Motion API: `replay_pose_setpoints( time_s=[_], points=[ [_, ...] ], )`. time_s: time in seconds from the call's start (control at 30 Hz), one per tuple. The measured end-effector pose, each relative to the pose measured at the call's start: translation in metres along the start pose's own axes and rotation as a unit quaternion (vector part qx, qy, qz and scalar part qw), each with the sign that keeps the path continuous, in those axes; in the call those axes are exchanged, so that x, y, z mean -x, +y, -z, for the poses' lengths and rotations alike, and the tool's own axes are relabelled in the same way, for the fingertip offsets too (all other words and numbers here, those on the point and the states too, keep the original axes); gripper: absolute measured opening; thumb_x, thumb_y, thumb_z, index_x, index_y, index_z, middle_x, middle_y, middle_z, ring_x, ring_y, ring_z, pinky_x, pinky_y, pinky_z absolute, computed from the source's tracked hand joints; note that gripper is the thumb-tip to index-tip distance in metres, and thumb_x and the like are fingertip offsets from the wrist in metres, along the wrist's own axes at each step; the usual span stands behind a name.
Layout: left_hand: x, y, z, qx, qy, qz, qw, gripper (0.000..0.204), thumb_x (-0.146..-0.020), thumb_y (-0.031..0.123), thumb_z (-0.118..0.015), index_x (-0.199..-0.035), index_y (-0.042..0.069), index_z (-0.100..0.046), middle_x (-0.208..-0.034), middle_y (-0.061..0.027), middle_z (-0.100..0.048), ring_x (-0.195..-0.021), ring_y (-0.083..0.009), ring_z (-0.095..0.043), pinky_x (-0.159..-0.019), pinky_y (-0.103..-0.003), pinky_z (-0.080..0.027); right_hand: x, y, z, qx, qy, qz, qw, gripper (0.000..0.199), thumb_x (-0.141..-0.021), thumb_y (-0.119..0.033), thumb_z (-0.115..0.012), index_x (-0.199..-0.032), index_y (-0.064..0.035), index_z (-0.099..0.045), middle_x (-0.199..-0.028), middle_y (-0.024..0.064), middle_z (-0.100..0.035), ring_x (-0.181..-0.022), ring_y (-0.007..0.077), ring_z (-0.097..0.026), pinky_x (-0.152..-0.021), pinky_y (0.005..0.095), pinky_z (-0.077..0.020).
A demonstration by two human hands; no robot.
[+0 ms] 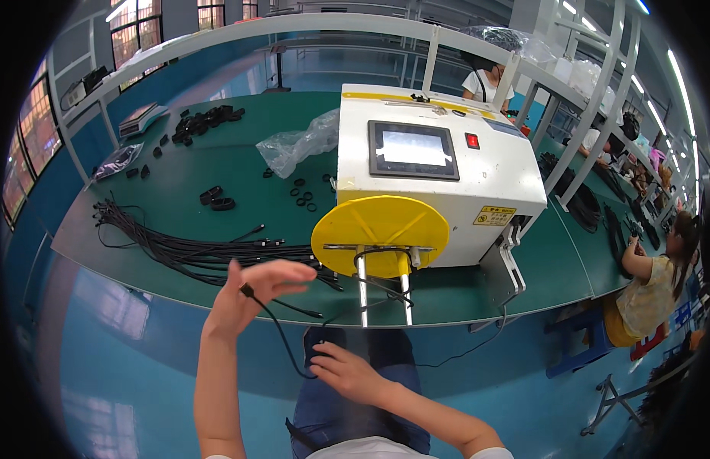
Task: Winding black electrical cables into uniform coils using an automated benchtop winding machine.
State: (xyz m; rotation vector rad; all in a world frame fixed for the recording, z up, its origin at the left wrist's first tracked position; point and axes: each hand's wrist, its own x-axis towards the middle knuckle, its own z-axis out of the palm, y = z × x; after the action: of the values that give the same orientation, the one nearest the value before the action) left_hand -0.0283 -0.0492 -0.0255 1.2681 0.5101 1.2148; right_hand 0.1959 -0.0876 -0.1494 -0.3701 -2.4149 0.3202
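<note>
The left grip, the person's left hand [269,278], hangs in front of the white machine [489,180] and to its left, fingers stretched nearly straight and the thumb up. The black connector [247,290] of a dark cable [282,336] lies against it near the thumb; I cannot tell whether it is clasped there. The cable drops in a curve to the right hand [351,375], which is lower, in front of the machine, above the person's legs. That grip has loosely bent fingers with the cable at their tips; I cannot tell how firmly they close on it.

On the machine's near face sits a yellow disc [347,218] with two rods [362,294] pointing toward the person, and dark cable loops around them. A screen [413,151] and a red switch [472,141] are set in its upper face.

Left of the machine, the green worktop [454,294] carries a bundle of black cables [179,249], with small black rings [301,196], a clear plastic bag [301,141] and a pile of black pieces [205,122] behind it. Well to the machine's right, a co-worker [653,287] sits on a blue stool [581,340].
</note>
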Motion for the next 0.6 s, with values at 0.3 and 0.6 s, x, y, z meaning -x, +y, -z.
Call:
replay_pose_setpoints(
  time_s=[0.3,0.6],
  points=[
    [-0.033,-0.026,-0.067,-0.432,0.073,0.034,0.898,0.014,-0.081,0.002,-0.065,-0.094,0.002,-0.061,-0.08,-0.0064,-0.059,-0.072,-0.0144,-0.058,-0.064,-0.027,-0.046,-0.005,-0.027,0.03,-0.007,-0.001,0.023,1.0,0.037,-0.07,-0.004,-0.059,-0.106,0.0016,-0.061,-0.111,0.0148,-0.059,-0.112,0.0324,-0.053,-0.095,0.0402,-0.047],
    [-0.023,-0.039,-0.075,-0.455,0.101,-0.059,0.883,0.015,-0.075,0.001,-0.07,-0.086,0.003,-0.06,-0.068,-0.0032,-0.049,-0.058,-0.0129,-0.047,-0.053,-0.027,-0.039,0.055,0.006,0.088,-0.239,0.243,-0.376,0.862,0.028,-0.079,0.012,-0.05,-0.103,0.0006,-0.061,-0.113,0.0126,-0.056,-0.099,0.0214,-0.058,-0.081,0.0319,-0.0511]
  ],
)
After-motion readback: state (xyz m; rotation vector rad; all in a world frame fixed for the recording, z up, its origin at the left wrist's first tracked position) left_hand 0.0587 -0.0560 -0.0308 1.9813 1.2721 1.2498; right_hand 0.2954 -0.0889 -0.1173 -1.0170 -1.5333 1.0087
